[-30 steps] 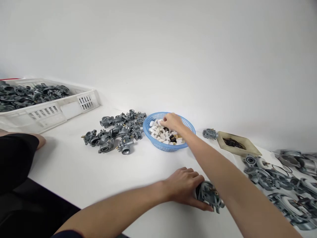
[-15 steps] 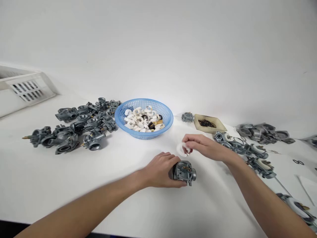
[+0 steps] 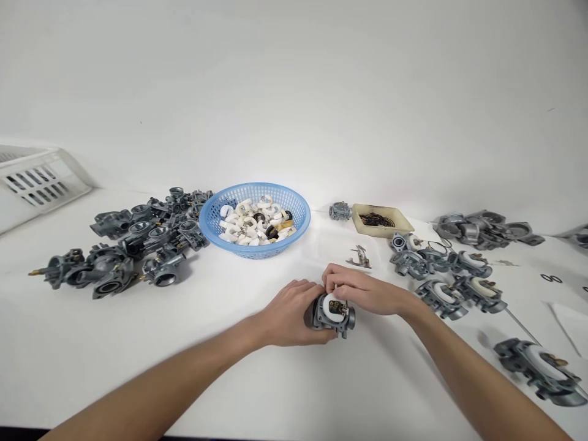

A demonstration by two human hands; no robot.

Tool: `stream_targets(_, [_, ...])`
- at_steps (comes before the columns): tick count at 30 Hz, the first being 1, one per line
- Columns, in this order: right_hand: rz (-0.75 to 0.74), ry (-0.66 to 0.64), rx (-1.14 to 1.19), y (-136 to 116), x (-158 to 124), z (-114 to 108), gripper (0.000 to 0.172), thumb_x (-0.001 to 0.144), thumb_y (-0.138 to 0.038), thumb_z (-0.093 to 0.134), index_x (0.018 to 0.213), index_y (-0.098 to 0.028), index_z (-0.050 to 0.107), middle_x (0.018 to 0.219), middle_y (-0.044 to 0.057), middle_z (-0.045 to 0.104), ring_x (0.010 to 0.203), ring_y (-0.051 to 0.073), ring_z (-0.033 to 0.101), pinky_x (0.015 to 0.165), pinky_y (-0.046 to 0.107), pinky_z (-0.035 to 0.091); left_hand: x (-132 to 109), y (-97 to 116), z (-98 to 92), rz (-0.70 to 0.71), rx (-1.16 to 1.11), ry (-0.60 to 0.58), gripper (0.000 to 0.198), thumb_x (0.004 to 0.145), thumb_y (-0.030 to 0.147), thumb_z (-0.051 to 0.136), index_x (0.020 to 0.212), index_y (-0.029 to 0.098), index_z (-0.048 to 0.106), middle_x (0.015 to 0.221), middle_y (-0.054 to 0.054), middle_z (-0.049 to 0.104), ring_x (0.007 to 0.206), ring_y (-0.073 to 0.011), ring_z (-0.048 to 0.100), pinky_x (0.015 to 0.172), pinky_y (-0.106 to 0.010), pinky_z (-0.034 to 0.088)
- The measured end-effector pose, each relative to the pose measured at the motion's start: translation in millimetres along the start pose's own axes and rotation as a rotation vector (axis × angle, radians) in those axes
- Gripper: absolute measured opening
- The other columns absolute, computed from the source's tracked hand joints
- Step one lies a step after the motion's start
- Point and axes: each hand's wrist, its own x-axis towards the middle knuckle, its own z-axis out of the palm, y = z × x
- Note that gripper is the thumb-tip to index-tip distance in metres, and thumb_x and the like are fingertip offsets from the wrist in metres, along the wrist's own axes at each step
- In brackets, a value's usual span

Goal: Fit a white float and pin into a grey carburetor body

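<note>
the small grey cast-metal carburetor body (image 3: 334,313) sits on the white table (image 3: 229,367) near the front edge, gripped by the left hand (image 3: 289,312). a white plastic float (image 3: 329,302) is being pinched onto its top by the right hand (image 3: 362,291). looks like the float-fitting step; careful alignment is probably needed next. the blue plastic basket (image 3: 255,217) of floats is left behind.
</note>
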Motion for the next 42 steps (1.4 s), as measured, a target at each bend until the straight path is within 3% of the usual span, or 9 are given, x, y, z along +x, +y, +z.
stream_targets(5, [-0.04,0.196,0.023,10.0,-9.9,12.6,0.005,0.096,-0.027,0.055,0.093,-0.023,0.058,0.106,0.001,0.055,0.091,0.016,0.055,0.084,0.03,0.045,0.0,3.4,-3.4,-0.002,-0.038,-0.014,0.056,0.073,0.045,0.079,0.119,0.023,0.057,0.102,-0.002,0.069,0.091,-0.0242,0.065,0.091,-0.041,0.048])
stream_targets(8, [-0.04,0.3,0.075,20.7,-15.6,19.2,0.013,0.1,-0.037,0.056,0.101,-0.025,0.06,0.104,0.001,0.06,0.091,0.016,0.058,0.082,0.03,0.047,-1.2,6.6,-6.7,-0.014,-0.058,0.007,0.062,0.076,0.045,0.078,0.129,0.026,0.053,0.109,-0.004,0.069,0.093,-0.0239,0.066,0.087,-0.039,0.05])
stream_targets(14, [-0.001,0.448,0.103,47.6,-18.4,29.2,0.032,0.106,-0.044,0.043,0.092,-0.022,0.06,0.084,-0.001,0.061,0.073,0.014,0.055,0.069,0.028,0.043,-4.2,11.1,-5.3,0.002,-0.101,0.041,0.047,0.083,0.037,0.073,0.126,0.028,0.057,0.111,-0.002,0.068,0.087,-0.0178,0.065,0.079,-0.031,0.052])
stream_targets(18, [-0.003,0.447,0.088,52.8,-16.5,34.2,0.034,0.107,-0.043,0.042,0.089,-0.022,0.061,0.077,-0.003,0.058,0.07,0.013,0.051,0.068,0.027,0.04,-5.1,10.6,-2.1,0.018,-0.115,0.079,0.043,0.086,0.036,0.072,0.126,0.027,0.059,0.118,-0.004,0.067,0.095,-0.0189,0.067,0.087,-0.031,0.053])
stream_targets(25, [-0.062,0.426,0.027,48.8,-17.2,40.1,0.038,0.108,-0.044,0.037,0.092,-0.022,0.062,0.078,-0.002,0.06,0.069,0.013,0.052,0.066,0.026,0.039,-5.2,7.8,-0.3,0.028,-0.102,0.121,0.041,0.088,0.038,0.072,0.124,0.026,0.058,0.115,-0.003,0.069,0.091,-0.0173,0.067,0.082,-0.03,0.053])
stream_targets(28, [-0.145,0.405,-0.104,51.1,-20.9,38.7,0.037,0.107,-0.046,0.035,0.101,-0.021,0.062,0.081,0.0,0.062,0.07,0.014,0.054,0.067,0.027,0.039,-5.8,7.7,0.3,0.019,-0.073,0.118,0.047,0.087,0.039,0.073,0.128,0.026,0.055,0.111,-0.003,0.069,0.087,-0.0169,0.066,0.079,-0.03,0.053])
stream_targets(31, [-0.209,0.371,-0.263,50.0,-25.5,36.1,0.042,0.096,-0.059,0.05,0.11,-0.021,0.06,0.084,0.001,0.063,0.074,0.018,0.056,0.067,0.03,0.039,-6.1,8.1,-0.1,0.017,-0.062,0.11,0.045,0.088,0.038,0.071,0.127,0.026,0.054,0.107,-0.002,0.069,0.085,-0.017,0.066,0.078,-0.03,0.052])
stream_targets(36, [-0.066,0.298,-0.378,39.1,-27.8,34.5,0.066,0.067,-0.061,0.082,0.116,-0.026,0.055,0.094,-0.003,0.065,0.077,0.018,0.058,0.069,0.031,0.039,-5.4,9.8,-1.6,0.034,-0.075,0.104,0.037,0.089,0.037,0.067,0.123,0.024,0.058,0.107,-0.004,0.07,0.086,-0.0177,0.067,0.077,-0.03,0.053])
stream_targets(42, [0.024,0.234,-0.397,34.7,-22.8,37.2,0.056,0.064,-0.06,0.083,0.096,-0.025,0.054,0.089,-0.004,0.062,0.075,0.018,0.057,0.065,0.031,0.037,-5.6,10.0,-1.9,0.038,-0.085,0.099,0.035,0.093,0.038,0.062,0.124,0.024,0.058,0.106,-0.005,0.07,0.088,-0.0187,0.066,0.077,-0.03,0.053])
